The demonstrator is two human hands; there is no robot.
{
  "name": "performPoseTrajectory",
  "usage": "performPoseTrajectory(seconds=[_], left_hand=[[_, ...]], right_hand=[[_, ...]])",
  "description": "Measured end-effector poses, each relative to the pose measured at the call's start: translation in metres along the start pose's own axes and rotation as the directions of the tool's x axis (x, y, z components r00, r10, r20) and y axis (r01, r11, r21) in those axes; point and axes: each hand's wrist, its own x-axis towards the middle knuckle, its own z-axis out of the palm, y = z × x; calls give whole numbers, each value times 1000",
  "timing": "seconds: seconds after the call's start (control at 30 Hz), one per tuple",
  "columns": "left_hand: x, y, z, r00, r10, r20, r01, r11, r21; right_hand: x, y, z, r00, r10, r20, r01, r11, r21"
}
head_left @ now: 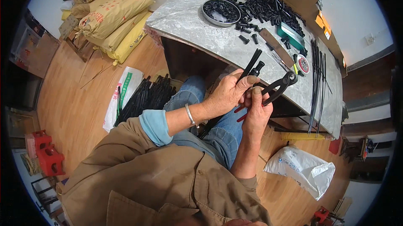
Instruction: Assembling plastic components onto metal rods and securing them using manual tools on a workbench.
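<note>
The floor (79, 100) is bare wood. A grey table (189, 20) runs from upper centre to the right, its near edge just above the person's knees. Sacks (113, 20) are stacked on the floor left of it. On the tabletop lie a heap of black parts (268, 6), a round tray (221, 12) of small black rings, a flat brown bar (276, 46) and long black ties (317, 75) hanging over the right edge. A bundle of black strips (147, 96) rests on a white bag (124, 94) on the floor by the left knee; another white bag (300, 169) lies lower right.

Both forearms rise from the lower edge and meet over the lap, just off the table's near edge. The left hand (224, 96), wrist bent and wearing a bracelet, has its fingers curled, thumb and forefinger pinching a black strip (252, 64) that slants up over the table edge. A short black part (257, 68) sits against the strip at the fingertips. The right hand (257, 115) is upright, fingers wrapped around the red handles of pincers (279, 87), whose dark head points up and right, near the strip but apart from it.

The table edge lies close behind the hands; open room lies below over the jeans, with bare floor to the left between knee and sacks.
</note>
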Motion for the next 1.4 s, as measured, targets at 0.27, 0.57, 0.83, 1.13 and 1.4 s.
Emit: performPoseTrajectory(seconds=[0.27,0.57,0.83,1.13,1.4], left_hand=[[0,-3,1,1000,11,-4,-11,1000,0],[-1,4,2,999,8,53,-10,999,39],[6,10,-7,964,-225,144,236,970,-58],[2,9,7,980,-104,171,128,983,-135],[9,0,-5,956,-211,203,240,962,-131]], right_hand=[[-3,1,-1,999,-42,-1,41,994,-103],[-3,-8,-2,965,-260,40,257,901,-348],[-16,-55,-46,934,273,230,-177,914,-365],[-48,-64,-63,721,633,282,-501,757,-419],[-53,-73,-70,711,651,265,-539,747,-389]])
